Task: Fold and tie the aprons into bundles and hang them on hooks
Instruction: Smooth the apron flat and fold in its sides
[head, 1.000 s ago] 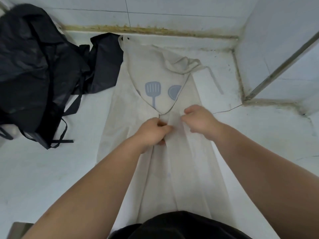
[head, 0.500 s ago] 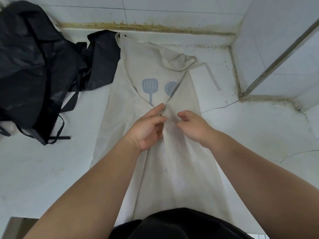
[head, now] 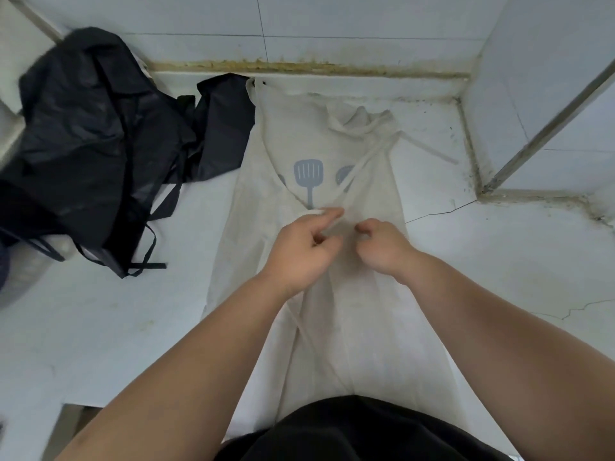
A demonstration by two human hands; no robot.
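Note:
A cream apron (head: pixel 362 331) with a grey spatula print (head: pixel 308 180) lies lengthwise on the white counter (head: pixel 100 327), its sides folded in towards the middle. Both hands are over its centre. My left hand (head: pixel 299 251) holds a thin apron strap (head: pixel 369 154) that comes down from the upper right and crosses its outstretched index finger. Another length of strap trails from under this hand towards me. My right hand (head: pixel 382 244) is just beside it, fingers curled down and pinching the apron cloth. What lies under the fingertips is hidden.
A heap of black aprons (head: pixel 86 144) with loose straps covers the counter's left side, touching the cream apron's top left corner. Tiled walls close the back and right, with a metal bar (head: pixel 549 118) at the right corner. A crack (head: pixel 439 212) runs across the counter.
Both hands have stayed over the apron's middle. My left index finger has stretched out and the strap from the upper right is now drawn taut to it. My right hand's fingers have curled further.

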